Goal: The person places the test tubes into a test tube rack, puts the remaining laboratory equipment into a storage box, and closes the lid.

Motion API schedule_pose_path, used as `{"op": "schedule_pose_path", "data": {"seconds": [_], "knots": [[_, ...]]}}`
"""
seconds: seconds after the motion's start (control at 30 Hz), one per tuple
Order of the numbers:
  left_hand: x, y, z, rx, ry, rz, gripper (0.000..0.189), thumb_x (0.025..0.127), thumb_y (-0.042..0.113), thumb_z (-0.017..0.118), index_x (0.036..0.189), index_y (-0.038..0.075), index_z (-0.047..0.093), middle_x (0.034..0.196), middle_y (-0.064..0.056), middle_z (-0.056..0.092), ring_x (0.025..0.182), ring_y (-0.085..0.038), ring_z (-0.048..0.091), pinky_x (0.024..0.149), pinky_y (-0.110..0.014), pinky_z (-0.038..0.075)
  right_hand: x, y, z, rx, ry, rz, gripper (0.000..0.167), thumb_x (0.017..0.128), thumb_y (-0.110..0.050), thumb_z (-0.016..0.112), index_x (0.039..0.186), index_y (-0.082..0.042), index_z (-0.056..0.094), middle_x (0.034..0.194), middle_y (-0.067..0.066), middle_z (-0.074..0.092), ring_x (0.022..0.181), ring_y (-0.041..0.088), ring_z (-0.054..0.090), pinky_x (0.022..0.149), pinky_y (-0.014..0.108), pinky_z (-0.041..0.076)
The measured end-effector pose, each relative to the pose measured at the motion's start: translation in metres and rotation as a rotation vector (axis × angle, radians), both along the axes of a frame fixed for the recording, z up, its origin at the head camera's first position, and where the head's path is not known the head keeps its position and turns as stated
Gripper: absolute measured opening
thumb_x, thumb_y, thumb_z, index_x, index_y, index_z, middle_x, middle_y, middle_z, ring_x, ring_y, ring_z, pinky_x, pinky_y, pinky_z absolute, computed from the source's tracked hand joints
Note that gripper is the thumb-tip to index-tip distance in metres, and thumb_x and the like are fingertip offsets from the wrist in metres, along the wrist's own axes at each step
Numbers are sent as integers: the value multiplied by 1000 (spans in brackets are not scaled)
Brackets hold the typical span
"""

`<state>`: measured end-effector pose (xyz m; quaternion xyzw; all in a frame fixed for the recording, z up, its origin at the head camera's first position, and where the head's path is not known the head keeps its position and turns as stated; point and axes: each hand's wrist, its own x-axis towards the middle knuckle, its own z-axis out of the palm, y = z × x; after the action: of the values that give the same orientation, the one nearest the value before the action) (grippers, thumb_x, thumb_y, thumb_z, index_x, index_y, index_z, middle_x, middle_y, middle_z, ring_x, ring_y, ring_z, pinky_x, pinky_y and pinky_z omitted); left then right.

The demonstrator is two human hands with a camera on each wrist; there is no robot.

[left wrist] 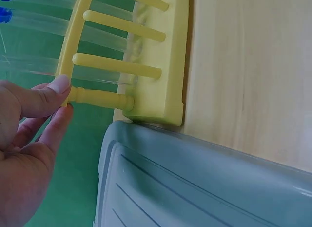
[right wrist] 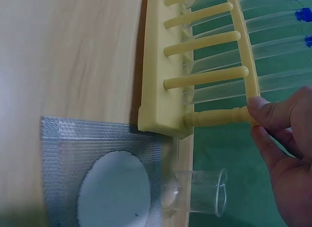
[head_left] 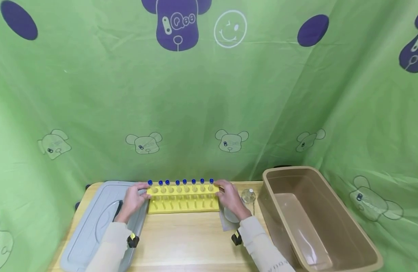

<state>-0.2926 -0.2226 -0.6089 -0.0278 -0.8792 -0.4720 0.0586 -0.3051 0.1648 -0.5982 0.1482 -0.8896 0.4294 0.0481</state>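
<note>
A yellow test tube rack point(head_left: 183, 205) stands at the back of the table, with a row of clear test tubes point(right wrist: 219, 93) upright in its holes. Blue caps point(head_left: 184, 181) top the tubes. Short yellow pegs point(left wrist: 119, 66) rise along the rack's front. My left hand point(head_left: 132, 199) pinches the left end of the upper shelf between thumb and fingers. At the opposite end, my right hand point(head_left: 230, 198) pinches the shelf the same way, just above the end post point(right wrist: 214, 117).
Left of the rack lies a grey lid point(head_left: 90, 226) with a dark handle. A silvery pad with a white disc point(right wrist: 114, 190) and a clear beaker point(right wrist: 207, 193) sit by its right end. A large brown bin point(head_left: 280, 223) stands at right, and green curtain point(head_left: 195, 94) hangs behind.
</note>
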Motion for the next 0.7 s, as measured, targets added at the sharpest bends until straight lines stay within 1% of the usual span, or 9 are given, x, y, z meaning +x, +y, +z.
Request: {"op": "schedule_pose_path", "data": {"seconds": [0.13, 0.3, 0.5, 0.7], "knots": [[-7, 0, 1, -12, -17, -6, 41, 80, -11, 78, 120, -9, 68, 129, -27, 64, 125, -45, 57, 114, -58, 43, -9, 0, -1, 34, 31, 5, 40, 83, 17, 73, 121, 5, 68, 124, 20, 67, 115, 35, 67, 97, 29, 59], [-14, 2, 2, -15, -27, -3, 41, 81, -10, 78, 121, -8, 68, 128, -26, 64, 125, -46, 56, 114, -59, 43, -14, 1, -6, 49, 38, -11, 40, 82, 16, 74, 120, 5, 68, 124, 20, 67, 114, 35, 68, 96, 30, 60], [-20, 2, -2, 4, -77, 17, 43, 82, -9, 76, 124, -6, 67, 132, -25, 63, 128, -44, 55, 115, -58, 42, -20, -1, -10, 52, 27, -25, 42, 84, 15, 74, 123, 6, 67, 126, 21, 66, 115, 35, 67, 96, 29, 59], [-24, 3, -5, 6, -77, 22, 44, 82, -10, 76, 124, -6, 66, 134, -27, 61, 129, -47, 53, 115, -60, 41, -23, -3, -11, 45, 2, -34, 43, 85, 14, 73, 126, 6, 65, 127, 22, 65, 115, 37, 67, 94, 31, 61]]}}
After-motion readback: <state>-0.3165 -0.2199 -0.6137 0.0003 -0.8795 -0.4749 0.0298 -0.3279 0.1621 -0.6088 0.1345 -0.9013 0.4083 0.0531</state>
